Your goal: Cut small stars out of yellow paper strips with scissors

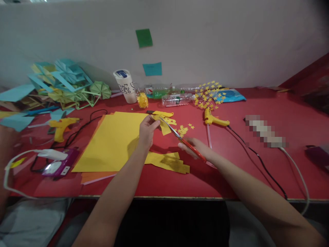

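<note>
My left hand (147, 129) pinches a small piece of yellow paper (164, 124) above the red table (231, 171). My right hand (196, 148) grips red-handled scissors (183, 140), whose blades point up-left into that paper. Small cut yellow stars (184, 129) lie just beyond the blades. A stack of large yellow sheets (113, 144) lies under my left forearm, with orange sheets beneath. Cut yellow scraps (171, 162) rest between my arms.
A yellow glue gun (214, 120) with a black cord lies right of the stars; another glue gun (61, 127) lies at the left. Plastic bottles (177, 99), a white cup (126, 85), a star cluster (208, 94) and folded paper models (66, 82) line the wall. A purple charger (59, 166) sits front left.
</note>
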Available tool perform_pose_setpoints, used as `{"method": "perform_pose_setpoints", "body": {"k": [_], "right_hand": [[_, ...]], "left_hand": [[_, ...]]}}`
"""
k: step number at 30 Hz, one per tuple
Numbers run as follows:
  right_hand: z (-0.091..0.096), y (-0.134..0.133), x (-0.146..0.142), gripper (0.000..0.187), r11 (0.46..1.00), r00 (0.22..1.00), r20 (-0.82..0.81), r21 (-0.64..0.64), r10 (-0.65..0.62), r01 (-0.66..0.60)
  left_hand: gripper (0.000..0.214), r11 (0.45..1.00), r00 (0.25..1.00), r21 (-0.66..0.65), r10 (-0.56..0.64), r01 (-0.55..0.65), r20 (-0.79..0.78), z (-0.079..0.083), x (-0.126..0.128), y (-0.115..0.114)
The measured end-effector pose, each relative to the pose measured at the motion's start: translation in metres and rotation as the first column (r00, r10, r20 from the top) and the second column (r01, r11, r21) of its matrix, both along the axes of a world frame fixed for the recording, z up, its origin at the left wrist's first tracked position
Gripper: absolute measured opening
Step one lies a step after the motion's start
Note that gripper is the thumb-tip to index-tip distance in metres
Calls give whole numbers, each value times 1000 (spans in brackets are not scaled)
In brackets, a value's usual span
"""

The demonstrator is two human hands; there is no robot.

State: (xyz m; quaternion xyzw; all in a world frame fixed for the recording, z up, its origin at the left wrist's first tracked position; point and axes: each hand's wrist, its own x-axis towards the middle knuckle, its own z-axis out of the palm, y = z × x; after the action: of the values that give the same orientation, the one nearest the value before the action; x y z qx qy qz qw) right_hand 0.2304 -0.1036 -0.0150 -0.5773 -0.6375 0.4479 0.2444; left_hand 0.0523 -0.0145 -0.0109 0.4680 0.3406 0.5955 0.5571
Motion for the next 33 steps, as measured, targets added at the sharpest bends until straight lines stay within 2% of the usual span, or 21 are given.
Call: {"method": "perform_pose_setpoints", "body": {"k": [7,13,20,24,33], "right_hand": [[-2,1,0,45,1000,1000,18,-19,-6,6],[-5,3,1,46,1000,1000,-2,-28,-11,11],[-15,4,5,44,999,998,-55,-34,-27,25],[-20,4,6,43,998,993,-119,-63,-25,17],[-2,2,0,44,988,960,-278,-142,20,-61]], "left_hand": [[13,999,999,20,30,-30,10,-4,-1,4],[35,999,999,38,34,-34,-10,-6,0,4],[17,999,999,-33,42,-41,30,-3,1,2],[14,999,999,-46,12,-10,33,1,0,0],[12,993,995,-101,-49,58,92,6,1,-3]]}}
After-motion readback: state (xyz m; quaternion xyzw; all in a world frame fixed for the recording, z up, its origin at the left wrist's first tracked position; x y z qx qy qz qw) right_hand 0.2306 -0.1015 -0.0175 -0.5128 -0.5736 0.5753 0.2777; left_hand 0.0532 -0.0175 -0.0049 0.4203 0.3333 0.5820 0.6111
